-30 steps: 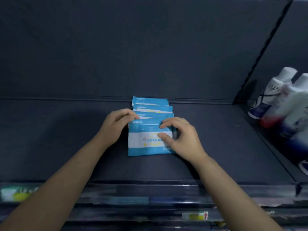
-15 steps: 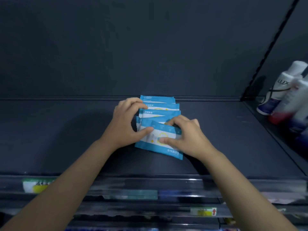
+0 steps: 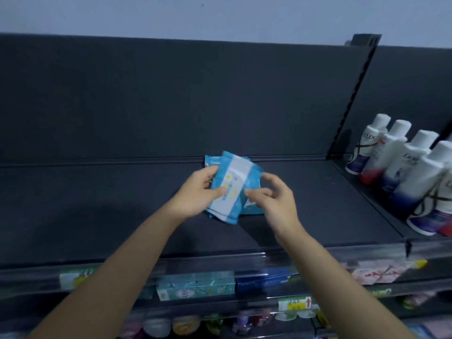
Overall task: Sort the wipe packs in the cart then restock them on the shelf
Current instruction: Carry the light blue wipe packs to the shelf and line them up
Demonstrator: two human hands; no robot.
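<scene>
Glossy plastic wipe packs [image 3: 228, 189] — matt shelf [image 3: 97, 211].

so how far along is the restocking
Done: some wipe packs lie on the shelf. In hand: the left hand grips a tilted pack; the right hand is curled at its edge. Left: setting it down; the cart is out of view.

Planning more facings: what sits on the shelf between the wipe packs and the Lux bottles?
Head view: only bare dark shelf between the wipe packs and the Lux bottles, apart from the right hand beside the packs.
</scene>
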